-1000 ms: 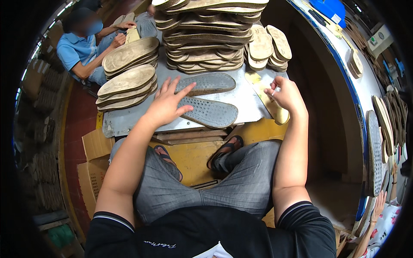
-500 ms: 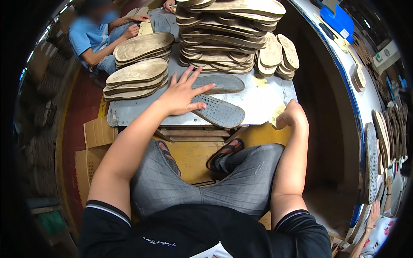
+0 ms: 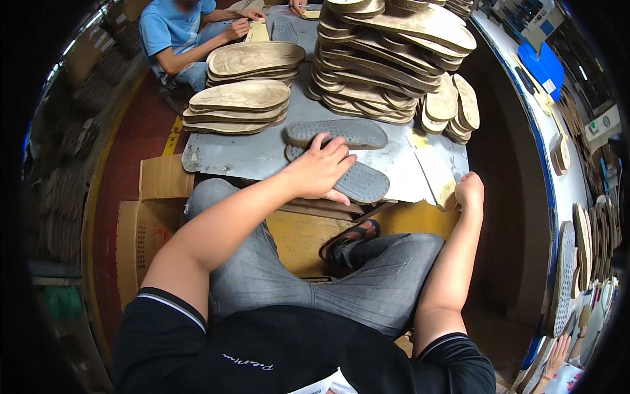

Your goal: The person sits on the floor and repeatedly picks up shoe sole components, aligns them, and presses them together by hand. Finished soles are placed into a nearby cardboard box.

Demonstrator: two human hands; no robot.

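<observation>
Two grey dimpled shoe insoles lie side by side near the table's front edge. My left hand lies across the near insole, thumb at its near edge and bent fingers over its far side. The fingertips also reach the far insole. At the table's front right corner, my right hand is closed at the end of a thin pale insole-shaped sheet, which overhangs the edge. The grip of the right fingertips is partly hidden.
Tall stacks of cork-coloured insoles stand at the back centre. Shorter piles lie to the left and smaller ones to the right. A co-worker in a blue shirt sits back left. A cardboard box stands below left. A white side table runs along the right.
The spread fingers of my left hand have drawn in over the near insole. My right hand's pale sheet now shows more of its length. The whole view has shifted.
</observation>
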